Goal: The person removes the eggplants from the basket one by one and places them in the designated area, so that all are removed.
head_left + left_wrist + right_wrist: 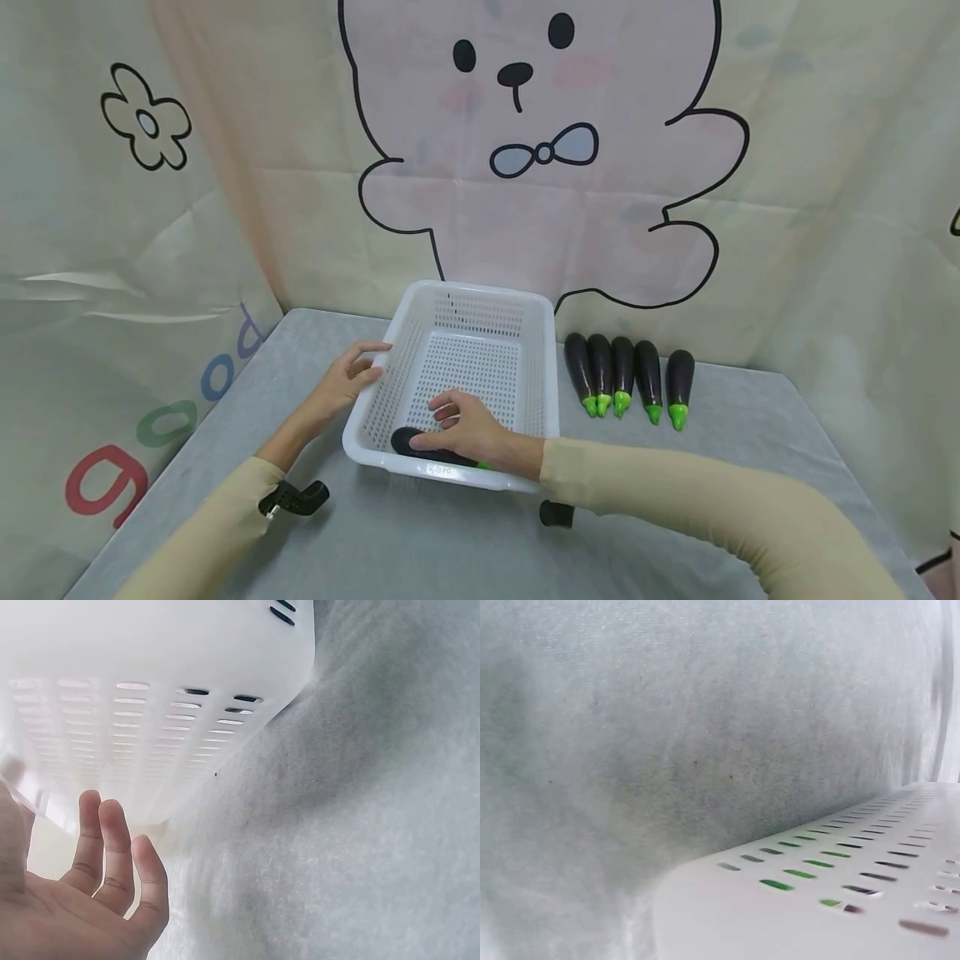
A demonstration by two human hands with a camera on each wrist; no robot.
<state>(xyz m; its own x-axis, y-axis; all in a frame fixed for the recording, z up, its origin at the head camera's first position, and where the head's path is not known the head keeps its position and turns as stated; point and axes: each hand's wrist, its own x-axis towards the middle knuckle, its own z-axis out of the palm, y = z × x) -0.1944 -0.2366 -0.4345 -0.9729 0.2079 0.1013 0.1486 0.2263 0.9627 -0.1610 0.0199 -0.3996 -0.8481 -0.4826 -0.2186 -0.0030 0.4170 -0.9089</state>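
Note:
A white perforated plastic basket (467,367) stands on the grey cloth. Inside, along its near wall, lies a dark eggplant (405,442) with a bit of green stem showing. My right hand (468,429) reaches over the basket's near right corner, its thumb overlapping the eggplant and its fingers spread away from the thumb, loosely bent. At the left rim, my left hand (345,379) touches the edge with its fingertips. In the left wrist view the left fingers (115,855) are loosely bent beneath the rim. Slots in the basket wall (795,930) show green in the right wrist view.
Several eggplants (622,375) lie in a row right of the basket, green stems toward me. Behind the table (420,542) hangs a curtain (300,192) printed with a bear. A black strap device (300,498) sits on the left wrist, another (557,514) below the right.

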